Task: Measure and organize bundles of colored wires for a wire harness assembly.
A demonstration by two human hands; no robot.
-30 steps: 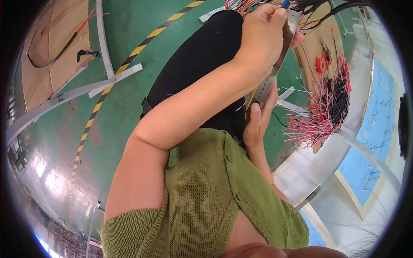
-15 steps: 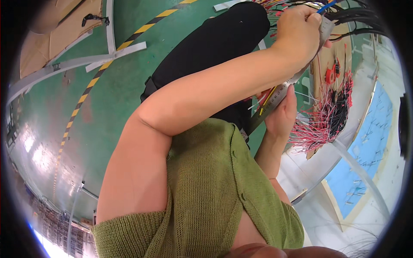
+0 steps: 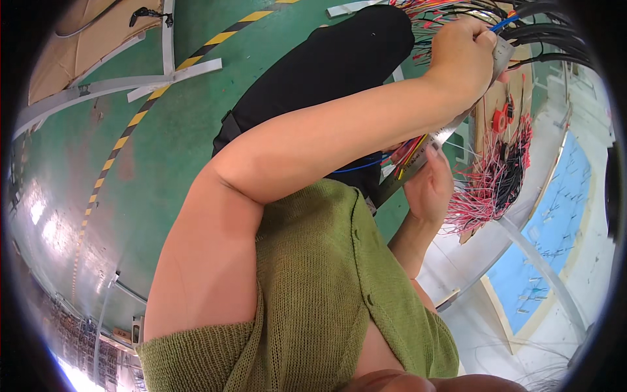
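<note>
A steel ruler [image 3: 444, 134] slants from upper right down toward my lap. My left hand [image 3: 462, 62] is closed around its far end, thumb and fingers pinching a blue wire [image 3: 504, 23] against it. Lower down, my right hand [image 3: 431, 186] is closed on the ruler's near part, its thumb lying along the edge. Yellow and red wires [image 3: 410, 157] run beside the ruler there. Another stretch of blue wire [image 3: 358, 170] shows below my left forearm. My right fingers are mostly hidden behind the ruler.
Thick black cables [image 3: 548, 32] lie at the upper right. A bundle of pink, red and black wires [image 3: 493, 189] and a red tape roll [image 3: 501, 119] sit on cardboard at the right. Beyond is a blue board [image 3: 542, 242]. My black-trousered leg [image 3: 320, 78] stretches ahead.
Both hands and the ruler have shifted slightly right and nearer to me. A loop of blue wire now shows under my left forearm, and more coloured wires appear beside the ruler.
</note>
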